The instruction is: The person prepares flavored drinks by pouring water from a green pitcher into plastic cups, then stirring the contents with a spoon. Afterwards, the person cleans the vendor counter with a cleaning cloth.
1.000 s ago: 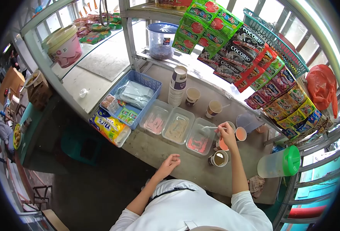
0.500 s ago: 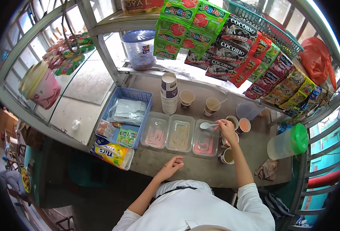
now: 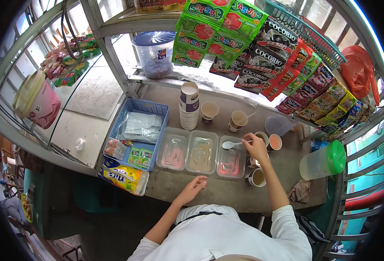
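My right hand (image 3: 256, 147) pinches the handle of a white plastic spoon (image 3: 230, 145), whose bowl is over the right clear plastic tub (image 3: 232, 170) with pink contents. Left of it stand a middle tub (image 3: 202, 168) with tan contents and another tub (image 3: 172, 164) with pink contents. Several paper cups cluster by my right hand: one with pink drink (image 3: 275, 142), one with greenish-brown drink (image 3: 256, 177), and others partly hidden behind the hand. My left hand (image 3: 193, 190) holds nothing at the counter's front edge, fingers loosely extended.
Behind the tubs rise a stack of paper cups (image 3: 189, 106) and two single cups, one holding a spoon (image 3: 239, 120). A blue basket (image 3: 163, 114) flanks the tubs on the left. A green-lidded jug (image 3: 322, 162) and a cloth (image 3: 300, 191) are at right. Sachet strips (image 3: 261, 52) hang overhead.
The spoon has shifted slightly left and down over the right tub, still in my right hand. My left hand stays by the counter edge. The view has moved a little.
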Demonstrator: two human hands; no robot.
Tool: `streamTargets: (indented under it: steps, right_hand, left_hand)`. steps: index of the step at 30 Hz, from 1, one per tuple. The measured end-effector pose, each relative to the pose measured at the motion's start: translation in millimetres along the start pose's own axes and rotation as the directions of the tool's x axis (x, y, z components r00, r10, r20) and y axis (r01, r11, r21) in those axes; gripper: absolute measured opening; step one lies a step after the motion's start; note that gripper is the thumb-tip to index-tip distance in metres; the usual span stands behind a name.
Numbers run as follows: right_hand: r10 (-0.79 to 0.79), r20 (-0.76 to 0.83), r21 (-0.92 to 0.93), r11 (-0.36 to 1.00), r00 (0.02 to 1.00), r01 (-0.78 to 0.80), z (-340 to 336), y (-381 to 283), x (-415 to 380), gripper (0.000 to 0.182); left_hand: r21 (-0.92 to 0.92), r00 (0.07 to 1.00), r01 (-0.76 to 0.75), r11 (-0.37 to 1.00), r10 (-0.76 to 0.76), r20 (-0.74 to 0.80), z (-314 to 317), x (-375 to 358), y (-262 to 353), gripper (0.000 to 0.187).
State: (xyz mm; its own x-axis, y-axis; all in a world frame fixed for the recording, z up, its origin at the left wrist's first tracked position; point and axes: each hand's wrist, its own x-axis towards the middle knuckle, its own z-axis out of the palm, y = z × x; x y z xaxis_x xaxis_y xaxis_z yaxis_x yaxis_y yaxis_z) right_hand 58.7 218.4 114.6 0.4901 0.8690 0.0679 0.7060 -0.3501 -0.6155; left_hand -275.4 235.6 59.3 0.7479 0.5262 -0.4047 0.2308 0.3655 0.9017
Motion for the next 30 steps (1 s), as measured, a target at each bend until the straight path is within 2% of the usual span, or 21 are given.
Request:
streamTargets:
  steps: [5,8,15,17,21,25,30]
  right_hand:
    - [0.025,-0.008,-0.201,0.979,1.0,-0.026,-12,-10,-4,0.027]
    - [0.01,-0.013,-0.269,0.963,1.0,-0.013,-13,-10,-6,0.027]
    - [-0.054,-0.023,-0.345,0.938,0.998,0.043,-16,-8,-12,0.024]
    - [-0.075,0.001,-0.348,0.935,0.997,0.071,-16,-5,-14,0.023]
    - [-0.154,0.04,-0.368,0.916,0.987,0.158,-9,6,-19,0.021]
    - [-0.131,0.04,-0.346,0.928,0.991,0.137,-8,4,-21,0.021]
    - [-0.136,0.067,-0.232,0.961,0.988,0.148,-17,-25,-18,0.022]
  left_hand:
    - [-0.159,0.998,0.036,0.987,-0.043,-0.038,-7,-6,-4,0.04]
    - [-0.048,0.998,0.021,0.999,-0.024,-0.059,-9,-9,-8,0.037]
    - [-0.07,0.992,0.0,0.998,-0.009,-0.127,-12,-10,-14,0.032]
    - [-0.02,0.992,-0.015,1.0,0.013,-0.122,-14,-8,-22,0.035]
    - [-0.065,0.989,0.02,0.998,-0.03,-0.143,-7,-9,-14,0.035]
    - [-0.056,0.993,0.024,0.998,-0.03,-0.114,-6,-9,-15,0.035]
    - [-0.037,0.994,0.023,0.999,-0.027,-0.104,-10,-3,-15,0.036]
